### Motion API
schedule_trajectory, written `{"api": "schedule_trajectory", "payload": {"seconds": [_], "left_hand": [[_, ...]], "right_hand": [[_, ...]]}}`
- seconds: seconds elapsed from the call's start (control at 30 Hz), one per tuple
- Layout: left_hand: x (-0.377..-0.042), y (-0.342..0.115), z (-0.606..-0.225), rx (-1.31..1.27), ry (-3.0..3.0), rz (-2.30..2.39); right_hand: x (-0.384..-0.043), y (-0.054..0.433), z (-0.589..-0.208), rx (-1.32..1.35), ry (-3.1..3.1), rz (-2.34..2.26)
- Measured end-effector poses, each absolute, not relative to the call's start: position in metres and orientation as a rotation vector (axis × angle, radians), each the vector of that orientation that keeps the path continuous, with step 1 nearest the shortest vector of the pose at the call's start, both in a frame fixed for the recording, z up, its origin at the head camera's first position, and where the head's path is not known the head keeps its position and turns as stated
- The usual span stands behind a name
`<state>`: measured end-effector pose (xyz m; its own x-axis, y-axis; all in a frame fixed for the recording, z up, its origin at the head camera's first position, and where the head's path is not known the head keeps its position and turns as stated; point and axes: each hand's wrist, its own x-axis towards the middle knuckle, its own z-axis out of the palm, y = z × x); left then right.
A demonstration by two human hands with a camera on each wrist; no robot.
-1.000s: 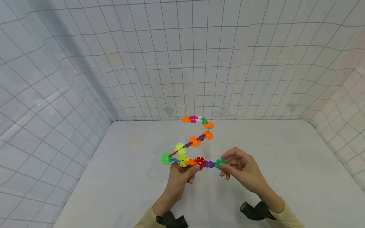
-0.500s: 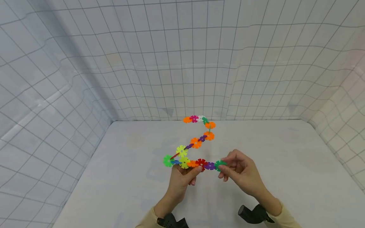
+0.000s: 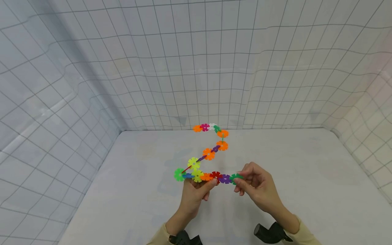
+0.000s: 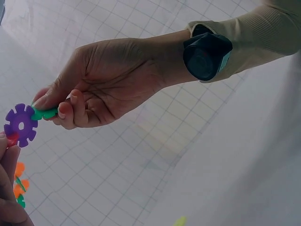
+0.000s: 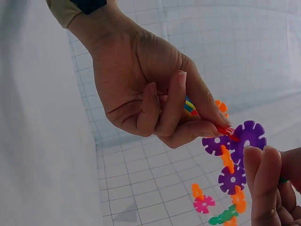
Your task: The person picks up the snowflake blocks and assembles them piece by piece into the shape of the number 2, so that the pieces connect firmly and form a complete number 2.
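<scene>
A chain of slotted plastic flower discs in many colours winds over the table in the head view. My left hand (image 3: 191, 199) pinches the dark red disc (image 3: 215, 175) between thumb and fingers. To its right, my right hand (image 3: 260, 189) pinches the green disc (image 3: 236, 177) at the chain's near end. Between the hands sits a purple disc (image 3: 225, 179), which the left wrist view shows joined to the green disc (image 4: 44, 113). In the right wrist view the red disc (image 5: 227, 132) meets the purple disc (image 5: 249, 134). Fingers partly cover both held discs.
The chain runs back through a bright green disc (image 3: 179, 174), a yellow disc (image 3: 194, 163) and several others to an orange disc (image 3: 197, 128) at its far end. White grid-lined sheeting (image 3: 196, 68) rises behind the white table (image 3: 147, 204).
The green disc has come closer to the purple one and now overlaps its edge. My right hand has shifted slightly left and down; the chain's far end has swayed slightly.
</scene>
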<state>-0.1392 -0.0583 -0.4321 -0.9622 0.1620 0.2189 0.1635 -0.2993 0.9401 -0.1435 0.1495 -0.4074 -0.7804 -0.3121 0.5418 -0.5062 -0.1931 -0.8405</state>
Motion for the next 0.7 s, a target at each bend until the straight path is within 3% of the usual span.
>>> {"api": "schedule_trajectory", "payload": {"seconds": [0.7], "left_hand": [[-0.140,-0.058,-0.434,-0.458,-1.762,-2.488]], "right_hand": [[-0.139,0.135,-0.415,0.905,-1.748,2.093]]}}
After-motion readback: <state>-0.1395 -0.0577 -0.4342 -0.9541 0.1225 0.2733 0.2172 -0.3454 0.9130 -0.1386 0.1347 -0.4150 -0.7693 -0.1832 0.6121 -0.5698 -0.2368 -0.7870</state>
